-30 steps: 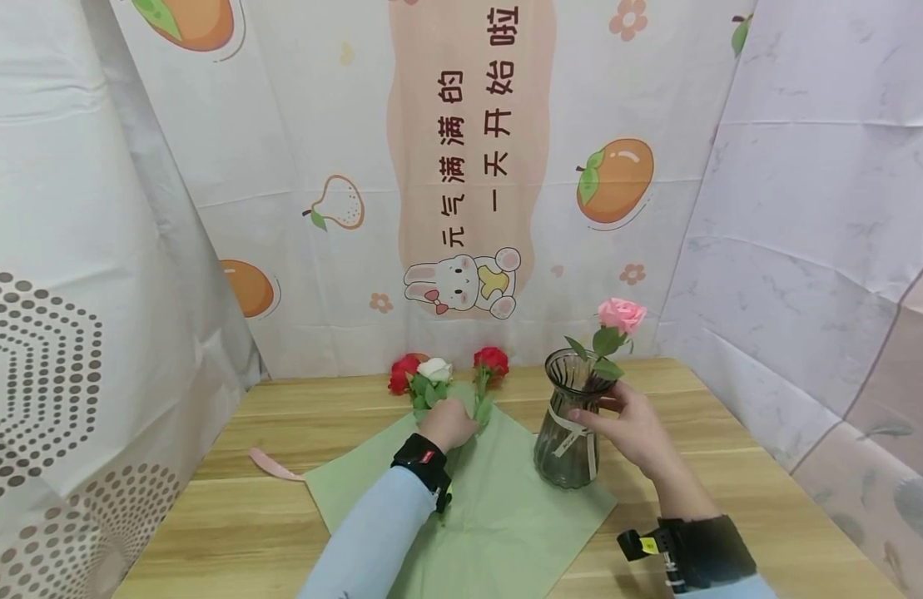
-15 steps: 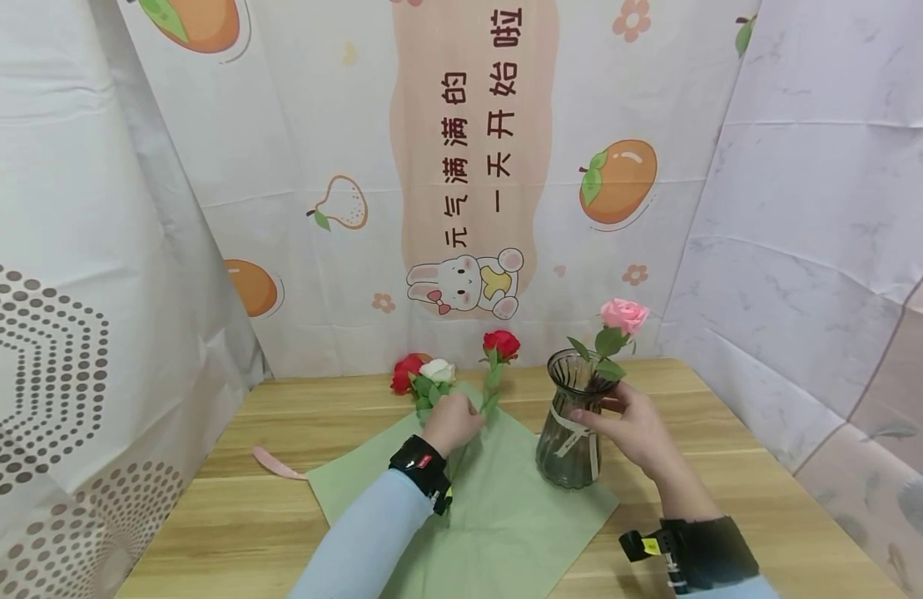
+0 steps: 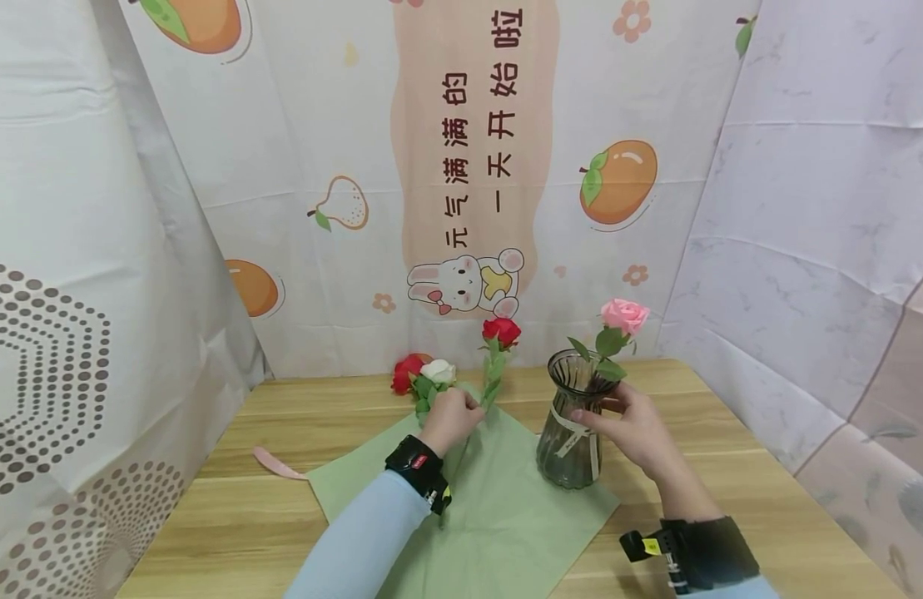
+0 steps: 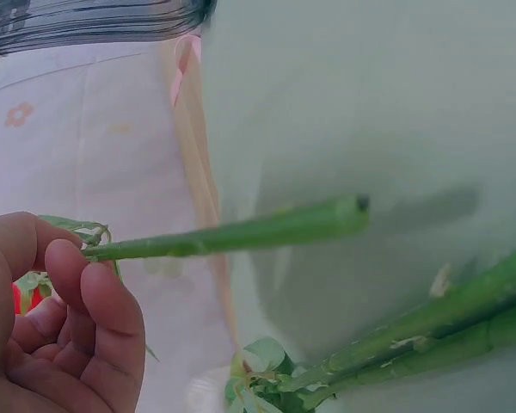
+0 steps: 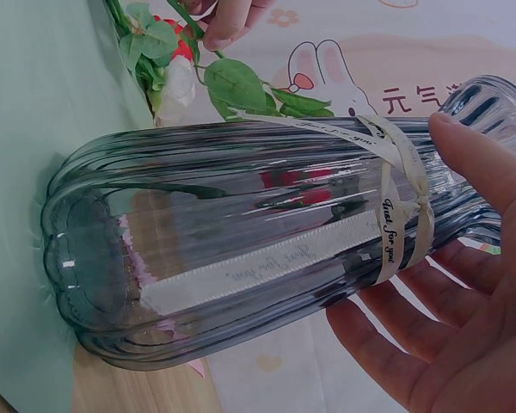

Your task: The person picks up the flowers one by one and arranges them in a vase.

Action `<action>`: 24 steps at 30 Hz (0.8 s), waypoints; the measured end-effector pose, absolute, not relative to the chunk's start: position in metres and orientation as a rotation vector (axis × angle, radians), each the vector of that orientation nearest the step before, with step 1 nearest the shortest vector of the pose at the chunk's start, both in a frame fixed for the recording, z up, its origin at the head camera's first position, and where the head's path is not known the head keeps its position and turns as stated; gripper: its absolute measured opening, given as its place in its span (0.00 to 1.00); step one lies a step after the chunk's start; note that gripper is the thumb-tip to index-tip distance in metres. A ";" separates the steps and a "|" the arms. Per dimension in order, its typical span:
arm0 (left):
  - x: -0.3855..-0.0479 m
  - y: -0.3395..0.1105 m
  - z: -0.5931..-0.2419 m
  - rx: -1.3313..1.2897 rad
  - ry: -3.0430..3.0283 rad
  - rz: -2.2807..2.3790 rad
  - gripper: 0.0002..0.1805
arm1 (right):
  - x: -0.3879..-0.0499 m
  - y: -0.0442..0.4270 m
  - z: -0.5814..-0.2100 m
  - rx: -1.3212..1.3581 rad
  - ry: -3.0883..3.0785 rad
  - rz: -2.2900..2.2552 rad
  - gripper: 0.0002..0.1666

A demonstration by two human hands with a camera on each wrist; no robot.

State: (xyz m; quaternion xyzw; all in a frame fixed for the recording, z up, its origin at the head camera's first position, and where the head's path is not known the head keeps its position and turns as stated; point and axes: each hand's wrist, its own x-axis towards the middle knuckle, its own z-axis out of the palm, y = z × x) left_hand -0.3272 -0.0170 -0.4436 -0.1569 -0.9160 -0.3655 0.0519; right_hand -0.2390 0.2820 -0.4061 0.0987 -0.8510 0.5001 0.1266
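My left hand (image 3: 452, 418) pinches the green stem (image 4: 241, 238) of a red rose (image 3: 502, 332), whose bloom stands above the far edge of the table. In the left wrist view the cut stem end points out past the fingers, apart from the green sheet. With my right hand (image 3: 635, 428) I hold a ribbed grey glass vase (image 3: 564, 457) around its neck; it tilts slightly. A pink rose (image 3: 624, 316) leans out of its mouth. Printed ribbon (image 5: 394, 215) is tied around the vase. Another red rose (image 3: 406, 373) and a white rose (image 3: 438, 372) lie left of my left hand.
A pale green sheet (image 3: 498, 532) is spread over the wooden table (image 3: 244, 532), under the vase and stems. Pink ribbon (image 3: 275, 463) lies at the sheet's left corner. A printed curtain (image 3: 319, 274) hangs just behind the table.
The red rose in my left hand has risen off the sheet and tipped more upright, moving slightly right. My right hand and the vase have stayed in place.
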 end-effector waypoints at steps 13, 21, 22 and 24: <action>-0.324 -0.017 -0.439 -0.448 -2.744 -1.310 0.05 | -0.239 0.282 -0.407 0.290 -2.470 1.471 0.40; -0.321 -0.016 -0.436 -0.418 -2.737 -1.342 0.06 | -0.239 0.282 -0.408 0.296 -2.465 1.475 0.40; -0.320 -0.016 -0.436 -0.420 -2.734 -1.350 0.07 | -0.239 0.282 -0.408 0.297 -2.466 1.474 0.40; -0.321 -0.016 -0.437 -0.420 -2.736 -1.365 0.08 | -0.239 0.282 -0.407 0.296 -2.466 1.472 0.40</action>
